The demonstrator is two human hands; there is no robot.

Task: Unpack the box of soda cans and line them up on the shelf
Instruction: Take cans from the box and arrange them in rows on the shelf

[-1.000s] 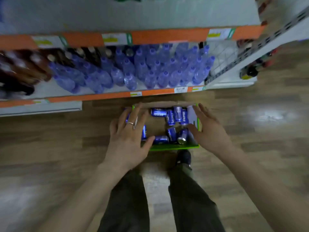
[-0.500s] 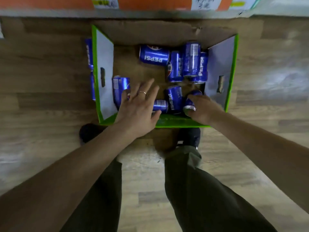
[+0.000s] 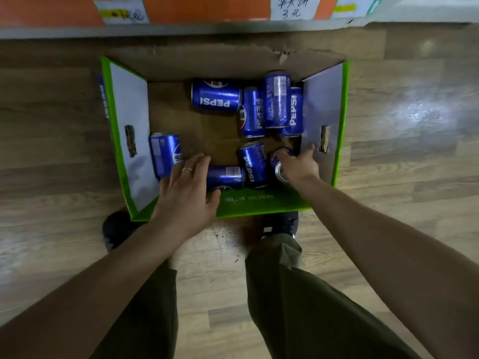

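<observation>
Currently, seven Pepsi cans lie loose in the green cardboard box. Right hand grips one can; left hand reaches, fingers relaxed. Cans likely rigid, smooth, moderately heavy: grasp around the sidewall

A shop aisle, seen from above by someone standing on a wood-look plank floor. Along the top edge runs the front of a retail shelf, with an orange price strip carrying paper price labels, one handwritten. Just in front of the shelf, an open cardboard box of blue Pepsi cans stands on the floor.
</observation>
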